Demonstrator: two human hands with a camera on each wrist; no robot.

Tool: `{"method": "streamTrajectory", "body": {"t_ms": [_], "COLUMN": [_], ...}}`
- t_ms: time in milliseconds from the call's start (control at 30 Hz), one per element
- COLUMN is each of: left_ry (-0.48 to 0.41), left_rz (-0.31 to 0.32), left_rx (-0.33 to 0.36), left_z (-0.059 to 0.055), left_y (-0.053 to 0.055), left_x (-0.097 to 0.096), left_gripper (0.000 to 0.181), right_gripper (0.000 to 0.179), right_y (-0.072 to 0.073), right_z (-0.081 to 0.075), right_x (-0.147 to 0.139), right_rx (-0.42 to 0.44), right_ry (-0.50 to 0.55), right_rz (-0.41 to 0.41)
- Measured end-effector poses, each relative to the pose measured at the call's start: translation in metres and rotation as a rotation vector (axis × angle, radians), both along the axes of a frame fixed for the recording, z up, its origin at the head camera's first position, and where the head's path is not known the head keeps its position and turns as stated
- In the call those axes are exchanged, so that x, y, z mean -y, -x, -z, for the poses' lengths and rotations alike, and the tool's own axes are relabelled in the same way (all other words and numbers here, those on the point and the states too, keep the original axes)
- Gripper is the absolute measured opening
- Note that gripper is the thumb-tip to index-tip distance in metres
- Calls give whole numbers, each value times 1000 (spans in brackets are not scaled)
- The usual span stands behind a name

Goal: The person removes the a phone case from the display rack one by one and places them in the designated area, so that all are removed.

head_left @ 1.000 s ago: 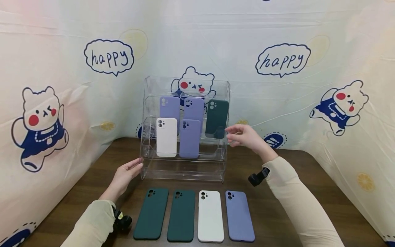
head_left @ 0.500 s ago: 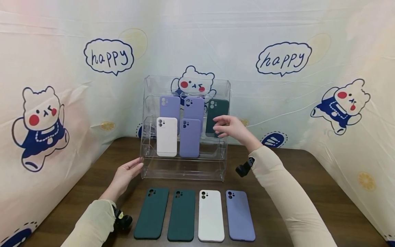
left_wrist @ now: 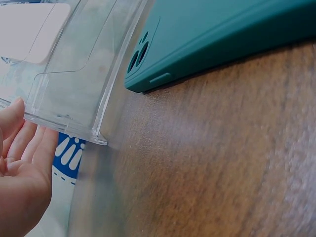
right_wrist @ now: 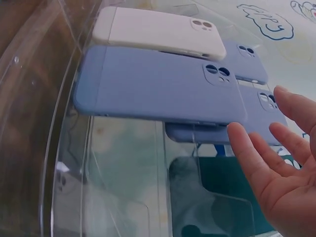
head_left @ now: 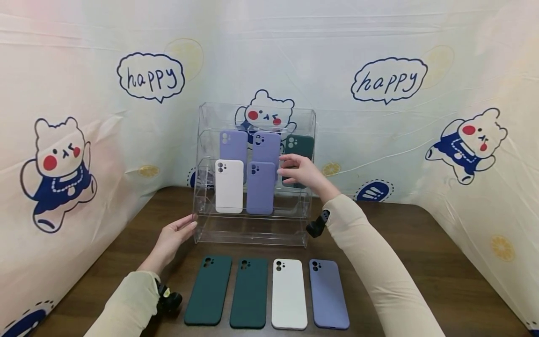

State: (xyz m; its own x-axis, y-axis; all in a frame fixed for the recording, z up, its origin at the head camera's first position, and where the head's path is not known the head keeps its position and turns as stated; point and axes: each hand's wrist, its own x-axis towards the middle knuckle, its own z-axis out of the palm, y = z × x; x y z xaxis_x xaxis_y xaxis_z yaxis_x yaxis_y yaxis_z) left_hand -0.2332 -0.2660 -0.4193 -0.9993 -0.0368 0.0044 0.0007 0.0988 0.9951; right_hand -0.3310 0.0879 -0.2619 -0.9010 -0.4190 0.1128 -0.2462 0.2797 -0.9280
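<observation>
A clear tiered acrylic rack point(head_left: 252, 237) stands on the table. Its front filled tier bears a white phone case point(head_left: 229, 187) and a lavender phone case point(head_left: 260, 189). Behind them stand two more lavender cases point(head_left: 232, 142) point(head_left: 266, 144) and a dark green case point(head_left: 298, 142). My left hand point(head_left: 171, 241) touches the rack's left side with fairly straight fingers. Holding nothing, my right hand point(head_left: 304, 172) hovers before the green case and hides part of it. In the right wrist view, its relaxed fingers point(right_wrist: 249, 153) are close to the front lavender case's camera end.
In front of the rack, two dark green cases point(head_left: 208, 290) point(head_left: 248, 293), a white case point(head_left: 289, 294) and a lavender case point(head_left: 329, 294) lie in a row on the brown table point(head_left: 391, 243). A printed cloth point(head_left: 320, 37) hangs around the back and sides.
My right hand has moved left from the rack's right edge to in front of the green case, toward the front lavender case. My left hand stays at the rack's left side.
</observation>
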Motion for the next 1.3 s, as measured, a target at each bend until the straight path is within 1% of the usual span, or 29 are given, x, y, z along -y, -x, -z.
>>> {"method": "streamTrajectory", "body": {"t_ms": [100,267,500,633,867,1000,1300], "left_ry": [1,2,6,7,4,4,0], "left_rz": [3,10,10,8,6,6,6], "left_rx": [-6,-15,-11,-11,-11,-10,-11], "left_z": [1,2,1,1,1,1,1], "left_y": [0,0,-1,-1,-1,-1,-2], "left_x": [0,1,1,1,1,1,0], "left_gripper": [55,54,55,55,55,54,55], "right_gripper": [49,50,50,46,34,29,24], "right_y": [-1,-2,-3,-3,-4,-6,-7], "right_z": [2,6,14,17,21,21,23], "right_x": [5,12,20,23,28,30,30], "right_rx": [19,25,38,20,-56,-78,-75], "right_ry": [10,48,109,137,109,125,128], "right_rz": [-10,-22,16,52,125,138,148]}}
